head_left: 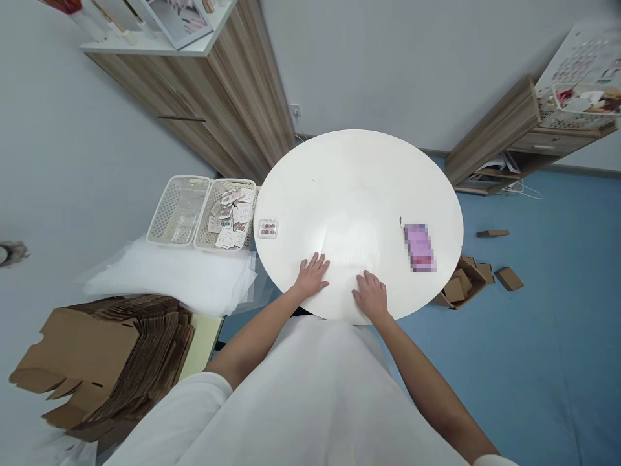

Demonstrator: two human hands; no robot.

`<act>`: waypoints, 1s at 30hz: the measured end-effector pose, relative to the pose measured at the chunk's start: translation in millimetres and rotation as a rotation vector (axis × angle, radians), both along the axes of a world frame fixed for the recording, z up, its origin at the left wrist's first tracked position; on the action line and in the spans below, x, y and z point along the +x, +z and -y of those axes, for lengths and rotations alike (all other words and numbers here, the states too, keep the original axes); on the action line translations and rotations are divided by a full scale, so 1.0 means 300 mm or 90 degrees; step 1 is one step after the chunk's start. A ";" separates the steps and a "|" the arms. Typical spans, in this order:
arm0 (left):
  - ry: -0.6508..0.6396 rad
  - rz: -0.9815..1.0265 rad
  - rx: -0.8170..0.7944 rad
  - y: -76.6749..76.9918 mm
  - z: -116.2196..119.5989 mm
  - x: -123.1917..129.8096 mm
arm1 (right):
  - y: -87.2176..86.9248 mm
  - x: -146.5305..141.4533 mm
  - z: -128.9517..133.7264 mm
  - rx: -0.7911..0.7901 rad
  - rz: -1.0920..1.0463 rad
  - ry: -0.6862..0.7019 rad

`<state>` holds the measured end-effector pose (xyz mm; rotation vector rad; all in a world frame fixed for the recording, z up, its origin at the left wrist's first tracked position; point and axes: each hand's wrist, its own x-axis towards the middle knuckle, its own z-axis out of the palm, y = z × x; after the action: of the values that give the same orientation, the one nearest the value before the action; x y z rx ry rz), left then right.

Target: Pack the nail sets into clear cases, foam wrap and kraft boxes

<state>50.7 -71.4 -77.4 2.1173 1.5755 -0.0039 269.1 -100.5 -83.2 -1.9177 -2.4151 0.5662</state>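
Observation:
My left hand [312, 276] lies palm down near the front edge of the white oval table [359, 168], its fingers spread and nothing in them. To its right my right hand [371, 296] rests on the same tabletop, fingers slightly bent and apart, also holding nothing. Between and beyond the hands is a pale, shiny patch; whether it is a clear sheet or only glare I cannot tell. A small clear case with coloured round pieces [268, 229] sits at the table's left edge. On the right side lies a purple, pixel-blurred object [420, 248].
Left of the table stand two white baskets, one with clear plastic pieces [167, 210], one with printed cards [233, 217]. Nearby are white sheets [169, 272] and stacked flat cardboard boxes [107, 362]. A carton of small boxes [460, 285] stands on the floor at right. Cabinets [247, 84] flank the wall.

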 end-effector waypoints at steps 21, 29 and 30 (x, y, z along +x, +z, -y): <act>0.300 0.167 0.053 0.038 -0.039 -0.344 | 0.074 -0.350 -0.169 -0.011 -0.225 -0.051; 0.528 0.290 -0.001 -0.008 -0.156 -0.575 | 0.106 -0.743 -0.348 -0.350 -0.513 -0.160; 0.532 0.304 -0.018 -0.013 -0.164 -0.584 | 0.103 -0.773 -0.361 -0.363 -0.537 -0.177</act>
<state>-124.4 -22.2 -81.3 1.1668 1.9744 0.6925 37.1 7.6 -52.2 -1.5867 -1.5165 1.7376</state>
